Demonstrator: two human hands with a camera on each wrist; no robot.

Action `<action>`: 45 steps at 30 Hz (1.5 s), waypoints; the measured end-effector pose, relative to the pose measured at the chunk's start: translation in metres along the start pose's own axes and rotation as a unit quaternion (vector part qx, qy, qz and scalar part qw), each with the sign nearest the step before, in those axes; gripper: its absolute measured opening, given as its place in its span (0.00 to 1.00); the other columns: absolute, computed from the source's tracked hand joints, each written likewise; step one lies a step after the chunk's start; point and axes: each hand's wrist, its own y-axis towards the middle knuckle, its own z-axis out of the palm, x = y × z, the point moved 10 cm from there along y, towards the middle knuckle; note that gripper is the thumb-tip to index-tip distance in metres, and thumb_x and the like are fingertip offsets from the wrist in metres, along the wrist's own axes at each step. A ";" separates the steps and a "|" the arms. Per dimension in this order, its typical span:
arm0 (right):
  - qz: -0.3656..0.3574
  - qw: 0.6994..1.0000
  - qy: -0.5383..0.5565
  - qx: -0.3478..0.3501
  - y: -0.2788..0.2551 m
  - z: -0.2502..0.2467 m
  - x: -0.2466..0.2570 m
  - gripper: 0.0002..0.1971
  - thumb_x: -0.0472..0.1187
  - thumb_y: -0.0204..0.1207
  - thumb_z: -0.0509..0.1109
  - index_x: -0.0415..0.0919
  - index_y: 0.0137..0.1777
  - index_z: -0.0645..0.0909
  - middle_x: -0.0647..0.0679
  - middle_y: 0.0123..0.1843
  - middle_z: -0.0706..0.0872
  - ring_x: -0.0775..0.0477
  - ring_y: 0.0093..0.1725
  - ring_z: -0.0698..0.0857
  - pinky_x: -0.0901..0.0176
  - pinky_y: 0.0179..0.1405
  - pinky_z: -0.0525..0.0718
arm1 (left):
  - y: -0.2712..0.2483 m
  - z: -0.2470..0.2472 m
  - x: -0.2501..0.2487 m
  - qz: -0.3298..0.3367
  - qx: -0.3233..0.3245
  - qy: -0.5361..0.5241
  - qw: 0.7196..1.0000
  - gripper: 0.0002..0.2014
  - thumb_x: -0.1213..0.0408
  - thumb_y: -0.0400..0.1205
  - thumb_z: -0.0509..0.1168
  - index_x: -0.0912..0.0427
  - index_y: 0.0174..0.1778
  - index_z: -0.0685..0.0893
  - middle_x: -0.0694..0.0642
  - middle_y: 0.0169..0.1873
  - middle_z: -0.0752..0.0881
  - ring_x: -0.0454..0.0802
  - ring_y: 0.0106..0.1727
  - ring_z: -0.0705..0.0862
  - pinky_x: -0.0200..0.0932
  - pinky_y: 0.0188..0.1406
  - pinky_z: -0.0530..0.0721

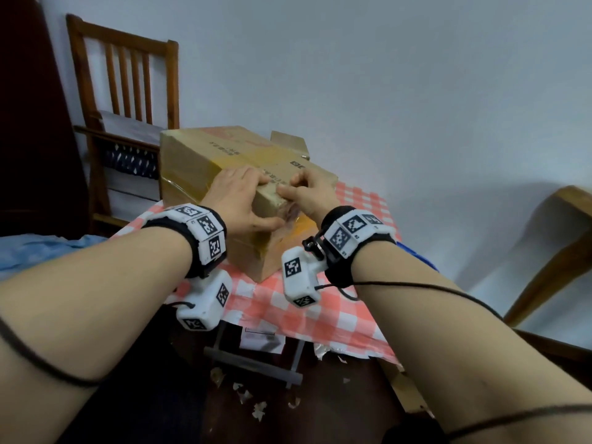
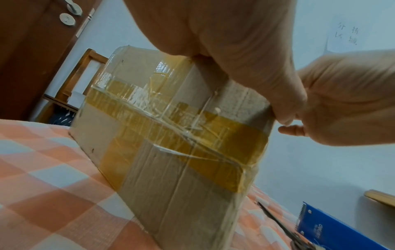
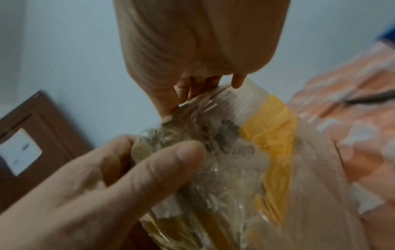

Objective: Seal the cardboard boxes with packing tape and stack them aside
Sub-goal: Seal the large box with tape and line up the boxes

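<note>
A brown cardboard box (image 1: 205, 155) stands on the checked tablecloth (image 1: 288, 309), wrapped in yellow and clear tape (image 2: 213, 135). Both hands are at its near top corner. My left hand (image 1: 250, 200) lies over the top edge, fingers on top and thumb down the near side, gripping the corner. My right hand (image 1: 298, 187) is curled, its fingertips pinching the same edge where clear tape folds over (image 3: 235, 96). The right wrist view shows the left thumb (image 3: 166, 165) pressed on crinkled tape.
Another cardboard flap (image 1: 288, 141) shows behind the box. A blue tape cutter (image 2: 333, 230) and scissors (image 2: 278, 221) lie on the cloth to the right. A wooden chair (image 1: 128, 91) stands back left, wooden furniture (image 1: 560, 235) at right, paper scraps on the floor (image 1: 253, 408).
</note>
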 end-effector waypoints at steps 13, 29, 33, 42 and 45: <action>-0.067 0.995 -0.062 -0.044 0.018 -0.011 0.002 0.08 0.34 0.76 0.69 0.46 0.43 0.72 0.56 0.38 0.76 0.50 0.46 0.79 0.57 0.52 0.82 | 0.000 0.004 0.003 -0.005 0.008 0.007 1.000 0.38 0.35 0.66 0.69 0.56 0.66 0.73 0.55 0.61 0.76 0.54 0.63 0.72 0.49 0.66 0.67; -0.185 0.943 -0.256 -0.106 -0.012 -0.006 0.037 0.13 0.61 0.74 0.68 0.51 0.45 0.79 0.55 0.51 0.78 0.54 0.54 0.73 0.56 0.59 0.69 | -0.005 0.001 0.001 0.004 0.074 0.015 0.997 0.51 0.37 0.54 0.80 0.56 0.70 0.69 0.53 0.64 0.73 0.53 0.66 0.71 0.47 0.69 0.65; -0.281 0.928 -0.226 -0.093 -0.039 0.016 0.040 0.13 0.53 0.77 0.69 0.43 0.41 0.75 0.45 0.44 0.79 0.46 0.48 0.75 0.61 0.46 0.68 | -0.004 0.002 0.000 0.004 0.065 0.007 0.998 0.52 0.39 0.53 0.81 0.57 0.70 0.70 0.54 0.63 0.74 0.54 0.65 0.71 0.47 0.67 0.64; -0.383 0.868 -0.276 -0.155 -0.061 0.029 0.015 0.25 0.56 0.67 0.66 0.35 0.54 0.75 0.32 0.54 0.81 0.38 0.52 0.76 0.50 0.52 0.71 | -0.006 0.004 0.000 0.019 0.082 0.031 0.996 0.58 0.42 0.49 0.83 0.62 0.73 0.68 0.59 0.67 0.72 0.58 0.67 0.68 0.47 0.71 0.60; -0.391 0.863 -0.310 -0.082 -0.058 0.027 0.019 0.33 0.63 0.60 0.69 0.38 0.58 0.75 0.35 0.57 0.80 0.36 0.55 0.79 0.46 0.53 0.75 | -0.006 0.006 0.001 0.018 0.113 0.052 0.992 0.60 0.41 0.50 0.83 0.62 0.76 0.64 0.59 0.70 0.69 0.57 0.70 0.65 0.46 0.73 0.56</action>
